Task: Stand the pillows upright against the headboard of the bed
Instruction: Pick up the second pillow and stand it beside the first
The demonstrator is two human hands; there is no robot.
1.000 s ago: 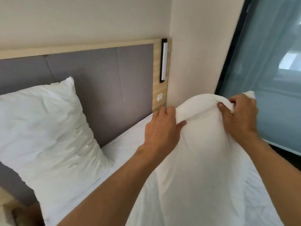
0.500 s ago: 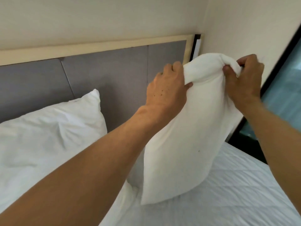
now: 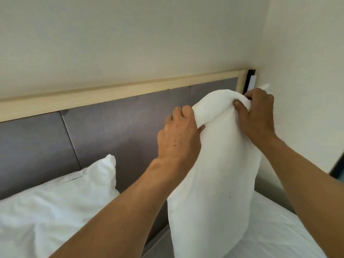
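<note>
I hold a white pillow (image 3: 216, 183) upright in front of the grey padded headboard (image 3: 104, 131), near its right end. My left hand (image 3: 179, 138) grips the pillow's top edge on the left. My right hand (image 3: 257, 116) pinches the top edge on the right, close to the wall corner. The pillow hangs long and narrow, its bottom end down at the mattress (image 3: 283, 231). A second white pillow (image 3: 55, 205) leans against the headboard at the lower left.
A pale wooden frame (image 3: 119, 92) runs along the headboard's top. A black and white wall lamp (image 3: 251, 81) sits at the frame's right end. The beige side wall (image 3: 305, 71) stands right behind my right hand. A dark window edge (image 3: 337, 168) shows at far right.
Both hands lifted the pillow from lying on the bed to hanging upright, then carried it closer to the headboard's right end. The view tilted upward.
</note>
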